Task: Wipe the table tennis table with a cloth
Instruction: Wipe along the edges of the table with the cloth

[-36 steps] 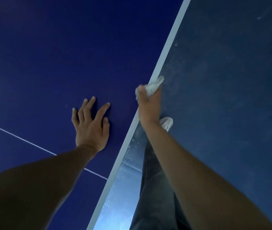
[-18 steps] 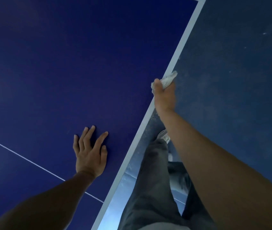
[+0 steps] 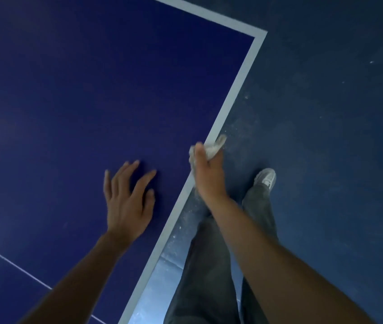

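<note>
The dark blue table tennis table [image 3: 92,101] fills the left of the head view, with a white border line along its right edge and far end. My right hand [image 3: 209,176] grips a crumpled white cloth [image 3: 213,148] against that right edge, well short of the far corner [image 3: 259,35]. My left hand [image 3: 127,197] lies flat on the tabletop with its fingers spread, a little left of the right hand.
Dark blue floor [image 3: 326,136] with pale dust specks lies right of the table. My legs in grey trousers [image 3: 209,265] and a white shoe [image 3: 265,177] stand close beside the table edge. A thin white centre line [image 3: 10,265] crosses the tabletop at lower left.
The table's far corner has come into view. My right hand with the cloth has moved further along the edge, and my left hand has shifted forward on the tabletop.
</note>
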